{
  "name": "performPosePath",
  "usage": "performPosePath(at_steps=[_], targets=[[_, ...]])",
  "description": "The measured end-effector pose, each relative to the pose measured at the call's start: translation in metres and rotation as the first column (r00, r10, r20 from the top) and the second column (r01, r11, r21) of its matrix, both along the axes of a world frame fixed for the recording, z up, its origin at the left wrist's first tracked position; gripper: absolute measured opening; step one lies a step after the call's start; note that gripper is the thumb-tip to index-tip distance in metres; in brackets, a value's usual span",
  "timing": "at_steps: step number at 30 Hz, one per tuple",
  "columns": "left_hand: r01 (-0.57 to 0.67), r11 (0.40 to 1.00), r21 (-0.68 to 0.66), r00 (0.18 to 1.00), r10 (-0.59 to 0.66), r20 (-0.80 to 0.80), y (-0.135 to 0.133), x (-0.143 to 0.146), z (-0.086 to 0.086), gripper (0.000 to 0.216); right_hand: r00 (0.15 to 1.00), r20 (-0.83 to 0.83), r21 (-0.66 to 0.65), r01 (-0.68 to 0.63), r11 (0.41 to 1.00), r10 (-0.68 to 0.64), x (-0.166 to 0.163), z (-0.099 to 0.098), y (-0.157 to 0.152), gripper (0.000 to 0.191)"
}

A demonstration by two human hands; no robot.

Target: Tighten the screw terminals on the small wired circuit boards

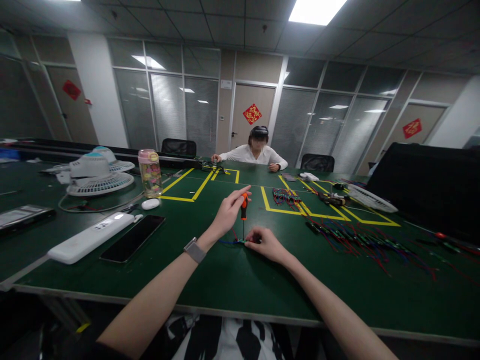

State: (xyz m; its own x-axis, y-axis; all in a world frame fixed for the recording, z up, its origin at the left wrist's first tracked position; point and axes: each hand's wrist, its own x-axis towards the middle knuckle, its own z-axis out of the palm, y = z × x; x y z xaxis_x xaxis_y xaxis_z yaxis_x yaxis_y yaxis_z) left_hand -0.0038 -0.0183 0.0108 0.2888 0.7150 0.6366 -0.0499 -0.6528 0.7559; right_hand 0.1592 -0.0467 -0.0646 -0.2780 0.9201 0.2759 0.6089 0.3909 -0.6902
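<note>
Left hand [228,212] pinches screwdriver [243,206] by its orange handle, shaft upright, tip down on small wired part [240,241] mid-table [232,280]. Right hand [264,242] fingers closed on that part, pinning it flat, likely to stop it turning.

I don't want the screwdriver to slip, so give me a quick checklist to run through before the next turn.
1. Left hand grips the screwdriver handle: ok.
2. Screwdriver upright: ok.
3. Tip seated in the small part: cannot tell, too small.
4. Right hand pins the part to the green table: ok.
5. Right fingers away from the tip: not ok, very close.
6. Loose wires lie apart to the right: ok.
</note>
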Motion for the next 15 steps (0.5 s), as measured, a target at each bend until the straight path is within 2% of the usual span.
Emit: performPosePath(at_steps=[2, 7, 12, 15], targets=[[0.026, 0.999, -0.027, 1.000, -0.026, 0.011, -0.0006, 0.0003, 0.0003, 0.035, 1.000, 0.001, -0.003, 0.001, 1.000, -0.001, 0.0005, -0.0005, 0.0004, 0.009], [-0.068, 0.997, 0.040, 0.998, 0.068, -0.011, -0.0005, 0.0000, -0.0001, 0.031, 1.000, 0.010, 0.009, -0.002, 1.000, 0.002, 0.0016, -0.0029, 0.0021, 0.009], [0.064, 0.998, -0.023, 0.998, -0.064, 0.011, 0.0013, 0.0004, -0.0003, 0.035, 1.000, 0.015, -0.003, 0.000, 1.000, 0.000, 0.0008, -0.0015, 0.0012, 0.010], [-0.024, 1.000, 0.014, 1.000, 0.024, 0.019, 0.0017, 0.0009, -0.0019, 0.032, 1.000, 0.020, 0.004, 0.002, 1.000, -0.002, 0.0003, -0.0005, 0.0003, 0.010]])
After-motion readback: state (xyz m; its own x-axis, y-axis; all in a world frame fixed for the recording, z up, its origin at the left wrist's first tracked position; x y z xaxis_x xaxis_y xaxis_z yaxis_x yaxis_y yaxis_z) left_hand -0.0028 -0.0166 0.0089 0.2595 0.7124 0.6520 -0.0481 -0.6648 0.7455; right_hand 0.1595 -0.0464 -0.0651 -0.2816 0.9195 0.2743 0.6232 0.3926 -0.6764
